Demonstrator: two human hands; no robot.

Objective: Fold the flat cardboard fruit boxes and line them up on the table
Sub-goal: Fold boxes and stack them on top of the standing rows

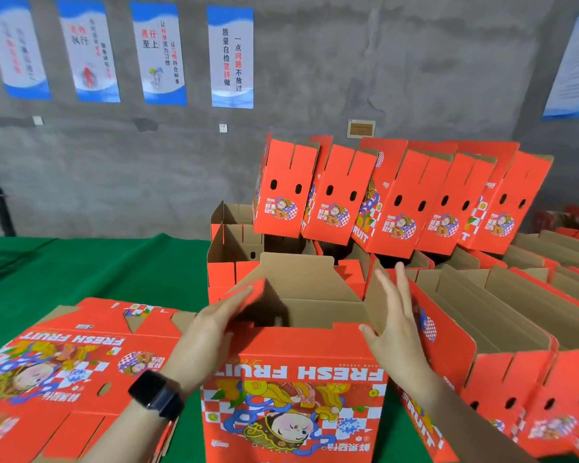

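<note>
A red "FRESH FRUIT" cardboard box (pixel 291 396) stands opened up in front of me, its brown inside showing. My left hand (pixel 211 325), with a black watch on the wrist, lies with straight fingers on the box's left side flap and presses it inward. My right hand (pixel 395 322) is held flat with fingers straight against the right side flap (pixel 378 295). A stack of flat unfolded boxes (pixel 64 365) lies to the left on the green table (pixel 81 269).
Folded boxes (pixel 502 305) stand in rows to the right and behind. Several more boxes (pixel 398 202) lean tilted on top of the back row. A grey concrete wall with posters (pixel 231 58) is beyond the table.
</note>
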